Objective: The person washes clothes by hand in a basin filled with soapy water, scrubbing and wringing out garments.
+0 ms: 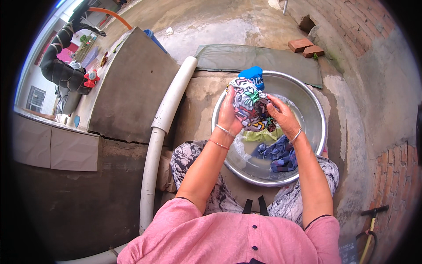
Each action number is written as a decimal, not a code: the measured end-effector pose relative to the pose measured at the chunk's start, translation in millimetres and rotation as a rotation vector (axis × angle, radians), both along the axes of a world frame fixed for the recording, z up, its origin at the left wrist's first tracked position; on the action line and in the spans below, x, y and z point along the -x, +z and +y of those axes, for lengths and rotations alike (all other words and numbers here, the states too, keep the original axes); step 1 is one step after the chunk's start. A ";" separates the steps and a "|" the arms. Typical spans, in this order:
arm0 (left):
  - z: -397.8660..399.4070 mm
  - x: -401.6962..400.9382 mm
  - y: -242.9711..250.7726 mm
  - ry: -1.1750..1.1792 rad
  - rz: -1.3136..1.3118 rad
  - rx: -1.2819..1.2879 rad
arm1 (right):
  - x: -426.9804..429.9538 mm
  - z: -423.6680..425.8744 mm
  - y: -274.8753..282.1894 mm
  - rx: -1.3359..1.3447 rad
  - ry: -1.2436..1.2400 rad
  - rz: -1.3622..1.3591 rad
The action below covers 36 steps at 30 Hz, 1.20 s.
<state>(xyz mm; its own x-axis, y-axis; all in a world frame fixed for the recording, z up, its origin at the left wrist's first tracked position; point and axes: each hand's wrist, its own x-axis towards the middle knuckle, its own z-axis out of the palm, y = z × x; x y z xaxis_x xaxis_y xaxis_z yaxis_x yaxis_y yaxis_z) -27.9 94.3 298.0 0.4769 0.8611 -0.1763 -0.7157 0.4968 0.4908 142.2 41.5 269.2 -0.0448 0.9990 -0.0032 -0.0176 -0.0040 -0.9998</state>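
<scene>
Bunched multicolored patterned cloth (250, 104) is held between both hands above a large round metal basin (321, 132). My left hand (229, 110) presses on its left side, and my right hand (283, 115) grips its right side with the thumb on top. A blue cloth part bearing white writing (253, 76) sticks out at the far end, by the basin's rim. Cloudy, sudsy water lies in the basin. Under the held cloth is a yellow-green cloth (262, 135), partly hidden, and nearer to me a dark blue patterned cloth (278, 155) rests in the water.
A white plastic pipe (171, 99) runs along the left beside a concrete wall (128, 85). Beyond the basin lies a grey-green sheet (263, 59), with broken bricks (300, 45) near its right end. A hand pump (372, 217) stands at lower right.
</scene>
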 end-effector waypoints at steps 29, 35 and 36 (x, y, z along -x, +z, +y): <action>1.3 2.2 11.8 -0.174 0.170 -0.106 | -20.1 -1.8 31.3 0.071 0.158 0.134; -17.7 -8.8 18.1 -0.266 0.400 -0.351 | -6.8 -10.0 48.2 0.102 0.308 0.635; -18.2 -8.0 17.1 -0.329 0.439 -0.422 | -3.4 -9.0 44.7 0.127 0.171 0.575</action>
